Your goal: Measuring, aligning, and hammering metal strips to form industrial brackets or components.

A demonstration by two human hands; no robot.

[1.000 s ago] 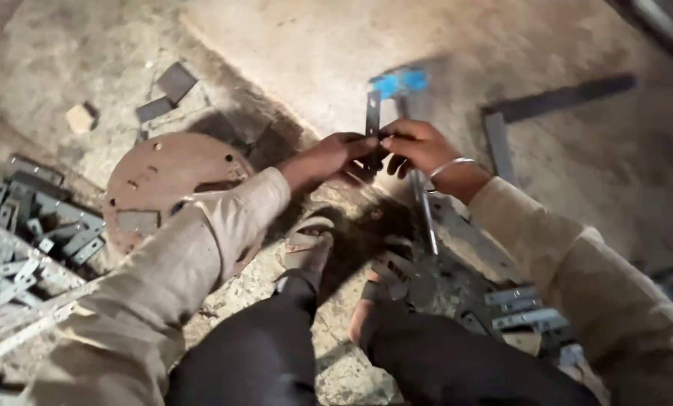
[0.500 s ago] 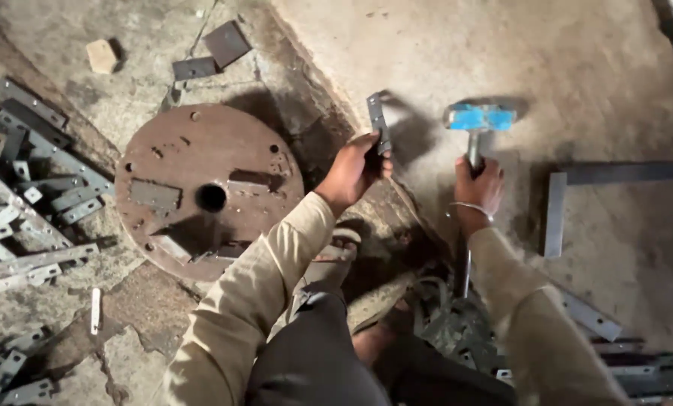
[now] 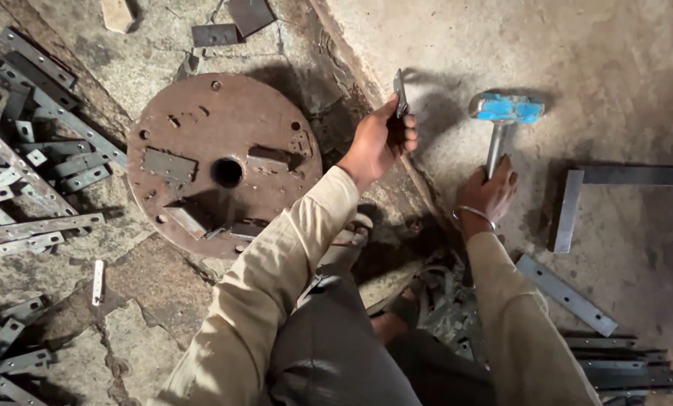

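My left hand [image 3: 381, 139] grips a short flat metal strip [image 3: 400, 93] and holds it upright on edge above the concrete floor. My right hand [image 3: 490, 192] is wrapped around the metal handle of a hammer with a blue head [image 3: 505, 109]; the head rests on the floor to the right of the strip. A metal bangle sits on my right wrist. Both arms wear beige sleeves. To the left of my left arm a rusty round steel plate [image 3: 223, 162] with a centre hole lies flat.
Several flat metal strips [image 3: 28, 165] are heaped at the left edge and bottom left. An L-shaped steel piece [image 3: 577, 199] and a loose bar [image 3: 565, 295] lie at the right. More strips [image 3: 622, 365] are stacked bottom right. My sandalled feet are below my hands.
My hands have parted from holding the strip together: the right has taken the hammer and set its head on the floor. The view has shifted, so the round plate sits more central.
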